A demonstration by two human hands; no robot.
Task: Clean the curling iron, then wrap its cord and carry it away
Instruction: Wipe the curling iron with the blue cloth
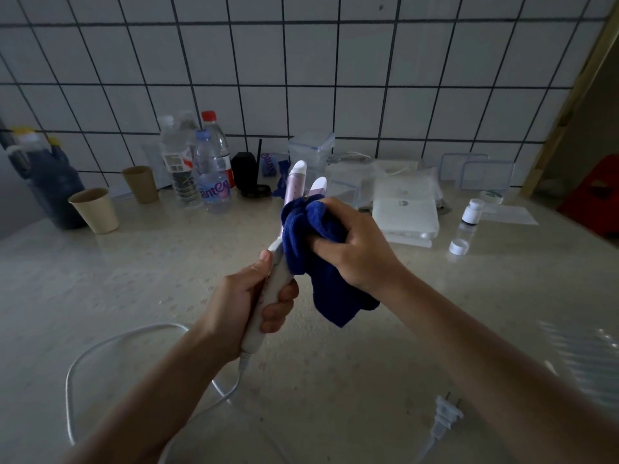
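Note:
My left hand [254,298] grips the white handle of the curling iron [293,182], holding it above the counter with its pink barrel and clamp pointing up and away. My right hand [355,244] is closed on a dark blue cloth [311,236] that is bunched around the lower barrel, hiding that part. The cloth's loose end hangs below my right wrist. The white cord [110,343] runs from the handle's base, loops across the counter at the left and ends in a two-pin plug [443,413] lying near the front right.
Along the tiled wall stand several plastic water bottles [212,175], two paper cups [95,211], a dark jug [47,182], clear lidded containers [311,149] and white boxes [405,212]. A small white-capped vial [470,216] and a loose cap [459,247] sit at the right.

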